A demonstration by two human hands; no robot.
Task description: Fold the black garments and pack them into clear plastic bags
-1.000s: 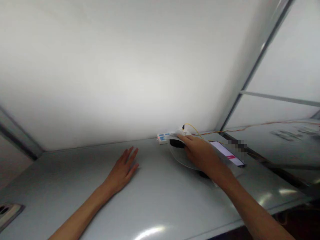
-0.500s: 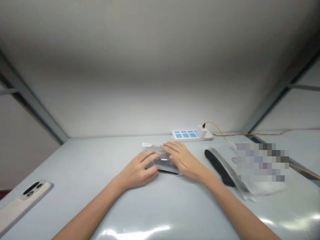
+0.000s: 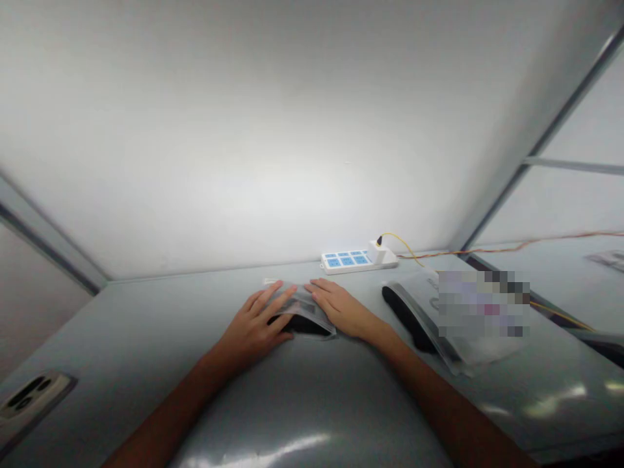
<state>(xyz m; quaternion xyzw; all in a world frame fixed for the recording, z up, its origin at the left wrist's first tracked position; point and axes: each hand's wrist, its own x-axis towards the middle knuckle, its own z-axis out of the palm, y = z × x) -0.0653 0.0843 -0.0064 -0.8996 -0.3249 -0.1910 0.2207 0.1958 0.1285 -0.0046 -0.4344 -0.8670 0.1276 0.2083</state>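
Between my hands a clear plastic bag (image 3: 312,311) lies flat on the table, with a black item (image 3: 308,326) inside or under it that I cannot identify. My left hand (image 3: 258,322) rests on the bag's left part, fingers spread and stretched out. On the bag's right edge lies my right hand (image 3: 341,309), palm down with its fingers extended. A white label shows at the bag's far left corner, partly behind the left fingers.
A white power strip (image 3: 336,261) with a plugged-in adapter (image 3: 377,252) and yellow cable stands at the back. To the right lies another clear bag (image 3: 482,348) beside a long black item (image 3: 407,318). A phone (image 3: 36,400) sits at the left on the grey table (image 3: 146,325).
My left hand's fingers have spread and shifted over the bag. The bag's near edge now gapes more, showing more of the black item. The camera view has shifted slightly to the right.
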